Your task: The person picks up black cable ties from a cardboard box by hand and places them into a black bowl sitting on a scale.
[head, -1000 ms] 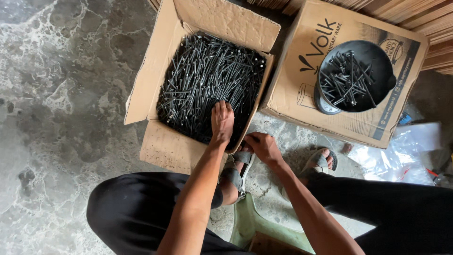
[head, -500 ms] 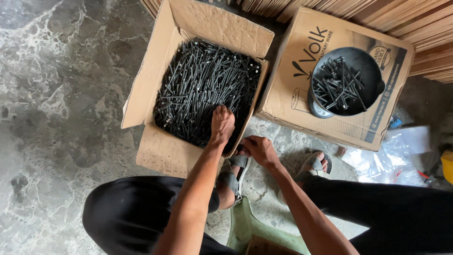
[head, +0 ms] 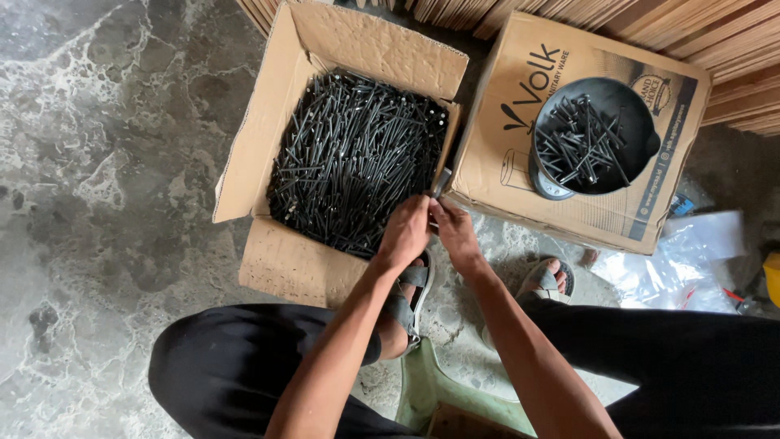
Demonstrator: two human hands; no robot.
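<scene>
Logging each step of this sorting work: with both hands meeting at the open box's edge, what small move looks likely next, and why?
Probably carrying the pinched screws rightward to the black bowl, since both the left hand and right hand hold them, and the bowl already contains some.

open brown carton (head: 280, 146), printed brown carton (head: 504, 162) beside

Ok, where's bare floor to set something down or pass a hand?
Free: the marbled floor left of the open nail box. Crowded: both hands, left and right, meet at the box's corner against the printed carton bearing the black bowl; plastic bags clutter the right.
</scene>
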